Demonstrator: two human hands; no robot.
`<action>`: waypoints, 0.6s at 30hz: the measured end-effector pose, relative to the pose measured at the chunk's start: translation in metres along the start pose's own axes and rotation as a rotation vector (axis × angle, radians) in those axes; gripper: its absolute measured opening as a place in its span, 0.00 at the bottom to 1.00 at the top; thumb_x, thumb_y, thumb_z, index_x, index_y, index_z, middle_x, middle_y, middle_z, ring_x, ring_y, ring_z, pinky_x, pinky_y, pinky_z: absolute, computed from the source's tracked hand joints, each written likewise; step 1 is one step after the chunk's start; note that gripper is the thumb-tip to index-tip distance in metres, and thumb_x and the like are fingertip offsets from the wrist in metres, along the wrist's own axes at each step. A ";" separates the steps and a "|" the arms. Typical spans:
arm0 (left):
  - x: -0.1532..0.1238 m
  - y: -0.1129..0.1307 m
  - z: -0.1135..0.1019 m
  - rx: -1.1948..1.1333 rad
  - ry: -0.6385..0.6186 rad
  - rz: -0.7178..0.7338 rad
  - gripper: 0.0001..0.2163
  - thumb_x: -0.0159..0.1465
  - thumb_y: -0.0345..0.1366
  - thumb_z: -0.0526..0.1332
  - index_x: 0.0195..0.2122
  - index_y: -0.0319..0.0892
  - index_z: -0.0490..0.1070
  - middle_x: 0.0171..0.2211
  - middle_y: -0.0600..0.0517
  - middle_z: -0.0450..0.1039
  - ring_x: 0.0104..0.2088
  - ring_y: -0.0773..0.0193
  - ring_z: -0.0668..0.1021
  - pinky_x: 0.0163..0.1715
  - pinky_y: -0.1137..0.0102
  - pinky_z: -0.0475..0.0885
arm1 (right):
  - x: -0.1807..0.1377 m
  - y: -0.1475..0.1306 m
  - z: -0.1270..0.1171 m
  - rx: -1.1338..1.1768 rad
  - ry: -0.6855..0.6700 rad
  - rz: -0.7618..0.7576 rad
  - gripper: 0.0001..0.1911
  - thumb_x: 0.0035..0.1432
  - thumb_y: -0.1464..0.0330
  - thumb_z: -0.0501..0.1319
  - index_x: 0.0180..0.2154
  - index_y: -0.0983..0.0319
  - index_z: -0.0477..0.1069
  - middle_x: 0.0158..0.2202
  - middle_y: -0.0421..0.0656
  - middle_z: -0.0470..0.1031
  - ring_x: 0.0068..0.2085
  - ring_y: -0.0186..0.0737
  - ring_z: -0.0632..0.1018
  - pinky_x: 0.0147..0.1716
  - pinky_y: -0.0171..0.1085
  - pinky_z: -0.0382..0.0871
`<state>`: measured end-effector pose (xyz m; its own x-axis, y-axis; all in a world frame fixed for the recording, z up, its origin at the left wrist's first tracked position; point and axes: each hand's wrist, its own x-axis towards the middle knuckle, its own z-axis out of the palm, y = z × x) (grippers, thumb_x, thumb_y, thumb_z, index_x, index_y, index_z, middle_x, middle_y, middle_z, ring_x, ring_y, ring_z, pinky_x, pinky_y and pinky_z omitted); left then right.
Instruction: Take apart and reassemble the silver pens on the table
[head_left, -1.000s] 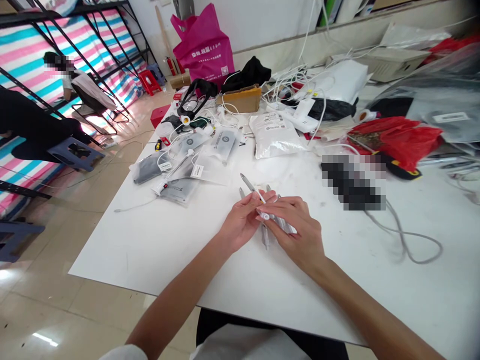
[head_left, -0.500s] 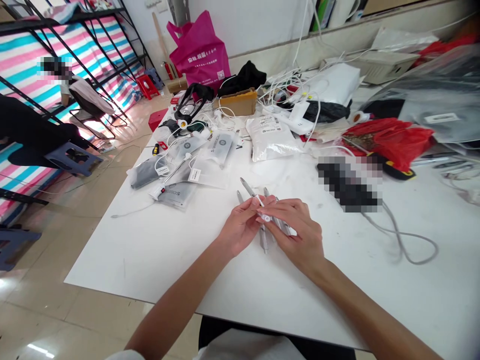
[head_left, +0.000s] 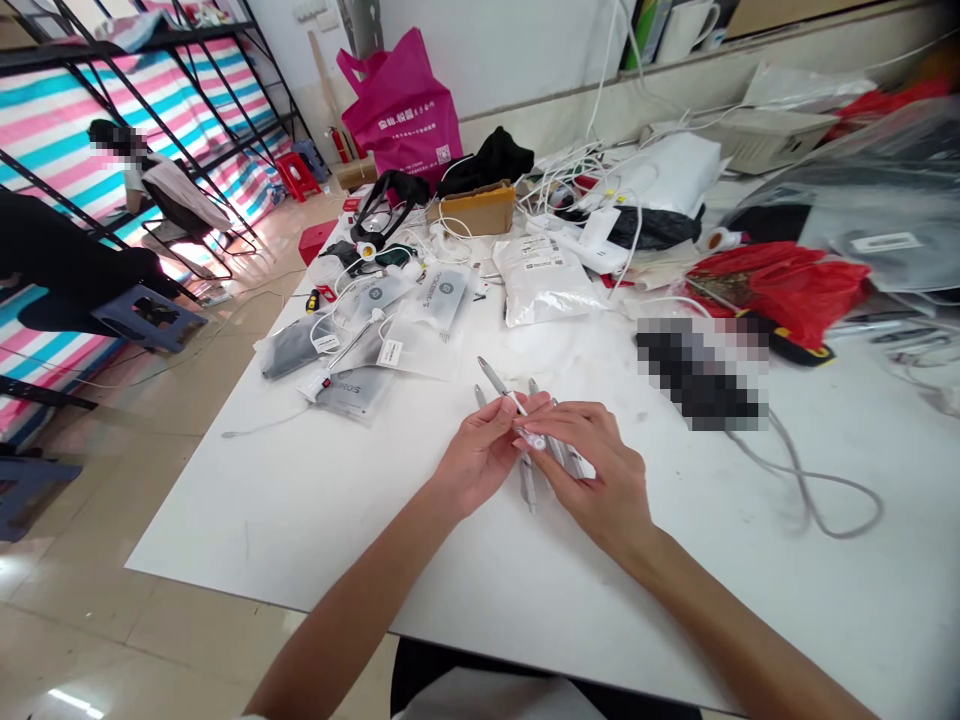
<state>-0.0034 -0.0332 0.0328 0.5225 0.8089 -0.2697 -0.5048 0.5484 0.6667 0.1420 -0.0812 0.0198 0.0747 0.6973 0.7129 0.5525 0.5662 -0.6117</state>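
Right now, both hands close on a slim white-and-silver stylus [head_left: 504, 392] near its white end, the fingertips of the left hand [head_left: 480, 455] and right hand [head_left: 600, 470] meeting around it over the white table [head_left: 247, 520]. More silver styluses [head_left: 529, 485] lie just beneath the hands; a slipped pinch could drop the stylus onto them, and it could roll toward the grey plastic sachets [head_left: 345, 390] at left.

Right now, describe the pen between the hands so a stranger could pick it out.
On the white table, find the left hand and right hand. One silver pen sits pinched between them, its white end at the right fingertips. The other pens lie beneath them.
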 end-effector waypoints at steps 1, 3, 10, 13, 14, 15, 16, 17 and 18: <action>0.000 0.001 0.000 -0.005 0.005 0.003 0.10 0.64 0.43 0.71 0.40 0.42 0.80 0.53 0.44 0.79 0.56 0.56 0.78 0.52 0.68 0.70 | 0.000 0.000 0.000 -0.003 -0.002 0.007 0.15 0.64 0.74 0.66 0.48 0.49 0.78 0.43 0.40 0.85 0.47 0.48 0.80 0.45 0.51 0.75; 0.001 0.002 -0.001 -0.016 0.011 0.016 0.10 0.64 0.43 0.71 0.40 0.42 0.80 0.53 0.44 0.79 0.57 0.56 0.77 0.53 0.67 0.70 | -0.002 0.002 0.000 -0.016 -0.006 0.022 0.15 0.65 0.74 0.65 0.48 0.49 0.78 0.43 0.40 0.85 0.48 0.48 0.80 0.45 0.51 0.76; 0.002 0.003 -0.003 -0.024 0.027 0.019 0.09 0.65 0.41 0.70 0.38 0.41 0.80 0.55 0.43 0.78 0.56 0.57 0.77 0.52 0.67 0.71 | -0.002 0.003 0.001 -0.017 -0.017 0.037 0.14 0.65 0.72 0.65 0.49 0.49 0.78 0.43 0.40 0.84 0.47 0.47 0.81 0.45 0.50 0.78; 0.002 0.001 -0.003 -0.032 0.036 -0.009 0.06 0.64 0.37 0.71 0.38 0.40 0.80 0.51 0.44 0.80 0.49 0.62 0.79 0.51 0.69 0.70 | -0.001 0.002 0.001 -0.010 -0.003 0.030 0.14 0.65 0.72 0.66 0.49 0.49 0.78 0.43 0.40 0.84 0.47 0.46 0.82 0.45 0.49 0.79; 0.002 0.000 -0.003 -0.038 0.030 -0.017 0.05 0.64 0.36 0.70 0.38 0.40 0.80 0.48 0.45 0.81 0.45 0.64 0.79 0.51 0.70 0.70 | -0.001 0.002 0.001 -0.013 0.002 0.035 0.13 0.65 0.72 0.66 0.49 0.50 0.78 0.42 0.40 0.84 0.46 0.46 0.82 0.45 0.48 0.79; 0.002 -0.001 -0.003 -0.043 0.021 -0.023 0.05 0.64 0.35 0.70 0.38 0.40 0.80 0.45 0.47 0.81 0.43 0.65 0.79 0.51 0.70 0.71 | -0.001 0.002 0.001 -0.015 0.004 0.041 0.13 0.65 0.72 0.66 0.48 0.50 0.78 0.42 0.40 0.84 0.46 0.46 0.82 0.44 0.48 0.79; 0.002 -0.002 -0.003 -0.049 0.011 -0.026 0.05 0.64 0.35 0.70 0.38 0.40 0.80 0.42 0.48 0.81 0.40 0.67 0.79 0.51 0.70 0.71 | -0.001 0.002 0.001 -0.016 0.007 0.047 0.12 0.65 0.71 0.66 0.48 0.50 0.78 0.42 0.41 0.84 0.46 0.46 0.82 0.44 0.48 0.79; 0.002 -0.002 -0.003 -0.054 0.003 -0.029 0.05 0.64 0.35 0.71 0.38 0.40 0.80 0.39 0.49 0.80 0.38 0.68 0.78 0.50 0.70 0.71 | -0.001 0.002 0.001 -0.016 0.006 0.049 0.12 0.65 0.71 0.66 0.48 0.50 0.78 0.42 0.41 0.84 0.46 0.46 0.83 0.44 0.48 0.79; 0.003 -0.003 -0.003 -0.061 0.002 -0.031 0.04 0.64 0.34 0.71 0.38 0.40 0.80 0.37 0.51 0.79 0.37 0.68 0.78 0.50 0.71 0.71 | -0.001 0.002 0.001 -0.013 0.004 0.051 0.13 0.65 0.71 0.66 0.48 0.50 0.77 0.43 0.41 0.84 0.47 0.46 0.82 0.44 0.48 0.79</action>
<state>-0.0030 -0.0320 0.0277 0.5374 0.7916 -0.2908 -0.5292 0.5850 0.6146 0.1419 -0.0803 0.0169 0.1060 0.7233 0.6823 0.5591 0.5241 -0.6425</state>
